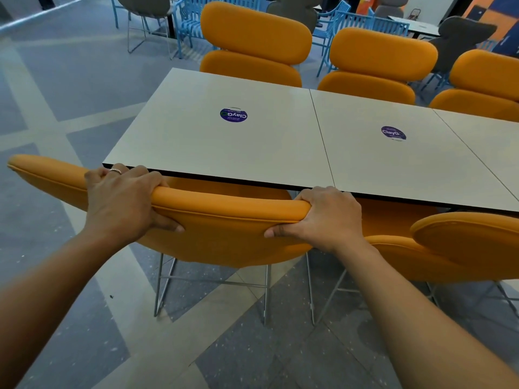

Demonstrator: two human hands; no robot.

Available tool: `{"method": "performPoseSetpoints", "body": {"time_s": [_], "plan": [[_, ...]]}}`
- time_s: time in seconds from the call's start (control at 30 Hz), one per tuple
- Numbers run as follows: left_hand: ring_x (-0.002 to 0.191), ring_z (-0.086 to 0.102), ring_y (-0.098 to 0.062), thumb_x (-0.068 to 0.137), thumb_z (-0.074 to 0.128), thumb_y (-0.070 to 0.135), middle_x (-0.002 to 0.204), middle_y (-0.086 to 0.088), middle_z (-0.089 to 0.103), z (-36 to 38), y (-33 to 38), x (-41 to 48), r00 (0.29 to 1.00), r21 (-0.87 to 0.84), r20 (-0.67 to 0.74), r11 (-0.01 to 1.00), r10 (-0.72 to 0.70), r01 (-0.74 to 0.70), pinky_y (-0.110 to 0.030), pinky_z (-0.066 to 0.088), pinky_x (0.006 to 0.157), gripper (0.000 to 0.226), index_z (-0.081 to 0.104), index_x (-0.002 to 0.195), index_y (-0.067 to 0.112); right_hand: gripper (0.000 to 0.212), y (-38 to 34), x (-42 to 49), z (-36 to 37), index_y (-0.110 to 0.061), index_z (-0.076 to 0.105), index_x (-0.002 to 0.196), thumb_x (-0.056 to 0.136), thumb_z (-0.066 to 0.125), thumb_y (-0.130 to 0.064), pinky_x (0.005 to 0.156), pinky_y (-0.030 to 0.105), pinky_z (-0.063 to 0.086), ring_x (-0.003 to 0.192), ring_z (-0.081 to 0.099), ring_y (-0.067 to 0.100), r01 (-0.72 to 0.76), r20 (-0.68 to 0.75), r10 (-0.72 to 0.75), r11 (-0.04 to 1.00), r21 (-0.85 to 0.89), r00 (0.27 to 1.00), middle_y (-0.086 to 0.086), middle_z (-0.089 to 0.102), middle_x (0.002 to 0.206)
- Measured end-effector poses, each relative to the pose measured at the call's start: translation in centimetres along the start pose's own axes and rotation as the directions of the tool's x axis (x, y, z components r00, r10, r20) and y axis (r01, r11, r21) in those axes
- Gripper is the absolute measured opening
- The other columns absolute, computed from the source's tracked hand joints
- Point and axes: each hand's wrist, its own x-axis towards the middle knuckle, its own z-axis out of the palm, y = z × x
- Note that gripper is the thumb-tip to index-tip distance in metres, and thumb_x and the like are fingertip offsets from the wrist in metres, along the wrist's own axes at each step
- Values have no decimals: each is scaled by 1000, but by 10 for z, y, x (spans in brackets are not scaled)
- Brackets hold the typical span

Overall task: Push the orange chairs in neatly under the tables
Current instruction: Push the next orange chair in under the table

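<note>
Chair (224, 234) backrest gripped in my left hand (123, 203) and right hand (325, 217) (thumbs behind), steering it squarely under the table (238, 147).

A single head-worn wide-angle camera looked forward and down from close behind an orange chair (224, 242), facing across the row of white tables (224, 153).

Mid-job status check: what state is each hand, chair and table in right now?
near orange chair: upright, seat under the table, backrest close to its edge.
left hand: grips the near orange chair's backrest top.
right hand: grips the same backrest.
right orange chair: upright, untouched.
far orange chairs: upright, backs at the far edge.
tables: butted together.
</note>
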Motion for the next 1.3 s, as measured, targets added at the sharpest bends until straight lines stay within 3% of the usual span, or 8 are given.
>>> {"method": "performPoseSetpoints", "body": {"time_s": [0.23, 0.7, 0.8, 0.87, 0.93, 1.03, 1.17, 1.3], "plan": [[102, 50, -37, 47, 82, 67, 100, -5, 63, -1, 7, -6, 996, -54, 25, 995, -88, 90, -52, 28, 96, 66, 62, 97, 29, 96, 2, -2, 1, -31, 68, 90, 45, 35, -109, 77, 39, 54, 80, 58, 9, 21, -15, -22, 1000, -11, 1000, -15, 64, 83], [139, 27, -31, 61, 83, 49, 135, -4, 48, -1, 28, -35, 976, -152, 1, 965, -217, 215, -55, 5, 115, 79, 48, 130, 31, 97, 6, -3, -1, -32, 67, 95, 47, 30, -108, 82, 39, 50, 87, 60, 14, 82, 24, -81, 996, -18, 996, -11, 66, 89], [135, 34, -30, 68, 79, 47, 137, -4, 47, -13, 25, -36, 978, -246, 39, 947, -203, 206, -58, 11, 115, 73, 49, 133, 30, 96, 6, -2, -2, -35, 66, 101, 47, 32, -107, 86, 41, 48, 93, 60, 15, 63, 84, -63, 998, 0, 994, -11, 67, 94], [126, 43, -27, 70, 77, 50, 131, -2, 53, -22, 18, -40, 981, -353, 35, 915, -193, 193, -58, 24, 112, 66, 53, 129, 30, 93, 2, 0, -4, -38, 65, 107, 49, 38, -105, 89, 42, 46, 98, 59, 16, 49, 155, -49, 999, -1, 987, -11, 67, 99], [114, 50, -21, 72, 75, 52, 124, 2, 58, -30, 12, -43, 983, -457, 12, 874, -182, 167, -48, 40, 102, 59, 57, 123, 29, 88, -5, 2, -9, -40, 61, 115, 54, 45, -101, 94, 44, 45, 103, 59, 17, 42, 233, -43, 999, 8, 972, -11, 67, 108], [102, 53, -13, 78, 76, 39, 117, 3, 63, -39, -5, -46, 981, -533, -39, 834, -191, 141, -30, 41, 87, 45, 63, 118, 25, 84, -30, 6, -17, -39, 57, 128, 63, 55, -92, 99, 48, 48, 110, 59, 19, 43, 325, -84, 990, 133, 942, -9, 65, 124], [98, 55, -11, 82, 71, 36, 113, 1, 66, -52, -47, -50, 975, -524, -89, 842, -205, 129, -28, 41, 83, 37, 66, 116, 20, 72, -93, 12, -22, -36, 58, 133, 76, 60, -79, 88, 38, 55, 109, 59, 17, 49, 267, -149, 936, 349, 952, -6, 64, 129], [102, 56, -16, 82, 72, 33, 110, 2, 66, -61, -96, -57, 973, -521, -116, 846, -201, 113, -30, 41, 86, 31, 68, 111, 22, 59, -152, 22, -18, -33, 60, 132, 84, 63, -68, 91, 42, 57, 109, 61, 17, 93, 176, -179, 907, 411, 968, -5, 66, 128]]}}
